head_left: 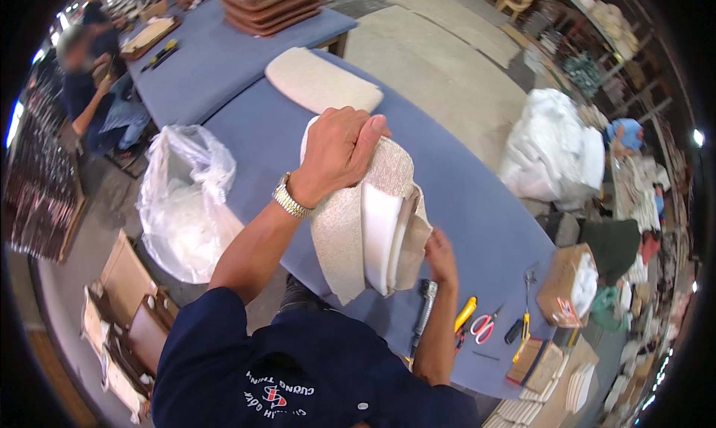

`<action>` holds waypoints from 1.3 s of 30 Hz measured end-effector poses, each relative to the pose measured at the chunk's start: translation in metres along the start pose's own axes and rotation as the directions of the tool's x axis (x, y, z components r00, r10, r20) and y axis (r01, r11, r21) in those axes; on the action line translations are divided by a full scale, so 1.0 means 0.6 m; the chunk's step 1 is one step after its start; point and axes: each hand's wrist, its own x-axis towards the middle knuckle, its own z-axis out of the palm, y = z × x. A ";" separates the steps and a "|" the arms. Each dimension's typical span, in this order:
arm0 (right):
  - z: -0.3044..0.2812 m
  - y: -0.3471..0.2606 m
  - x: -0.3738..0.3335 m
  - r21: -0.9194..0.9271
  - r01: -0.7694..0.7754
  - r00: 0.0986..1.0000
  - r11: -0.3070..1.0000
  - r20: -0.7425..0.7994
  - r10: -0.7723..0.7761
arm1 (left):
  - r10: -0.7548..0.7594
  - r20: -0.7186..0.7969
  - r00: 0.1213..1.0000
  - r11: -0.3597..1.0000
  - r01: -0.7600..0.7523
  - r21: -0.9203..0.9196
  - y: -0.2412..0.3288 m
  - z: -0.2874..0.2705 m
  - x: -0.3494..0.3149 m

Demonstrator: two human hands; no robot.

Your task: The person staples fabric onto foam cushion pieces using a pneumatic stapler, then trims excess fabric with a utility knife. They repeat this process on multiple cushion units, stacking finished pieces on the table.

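Note:
A beige fabric cushion cover [335,238] stands on edge over the blue table, its side gaping. White foam padding [380,219] shows inside the gap. My left hand [339,148], a metal watch on its wrist, is closed over the upper end of the cover. At the right side, my right hand [441,260] is by the loose fabric edge. Its fingers are blurred and partly hidden, so their grip does not show. A second beige padded piece [324,81] lies flat beyond my left hand.
On the blue table [477,197], pliers [483,327], a yellow-handled tool [465,313] and a staple gun [425,309] lie near my right forearm. A cardboard box [567,286] stands right. A plastic bag [186,204] is left. Beyond sits a person [101,92] near stacked brown frames [272,10].

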 end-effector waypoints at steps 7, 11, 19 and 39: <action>0.112 -0.370 -0.162 -0.135 0.794 0.604 0.593 0.064 -0.794 | 0.170 0.012 0.985 0.980 -0.171 0.100 0.124 0.075 -0.017; 0.104 -0.335 -0.136 -0.505 0.670 0.551 0.545 -0.153 -0.820 | 0.199 -0.053 0.979 0.950 -0.179 0.255 0.123 0.058 -0.027; -0.006 -0.286 -0.062 -0.273 0.720 0.602 0.638 -0.213 -0.770 | -0.395 0.415 0.819 0.739 0.552 -0.385 0.064 0.064 -0.238; 0.068 -0.291 -0.121 -0.096 0.727 0.655 0.680 -0.200 -0.729 | -0.584 0.344 0.735 0.617 0.678 -0.400 0.065 0.025 -0.293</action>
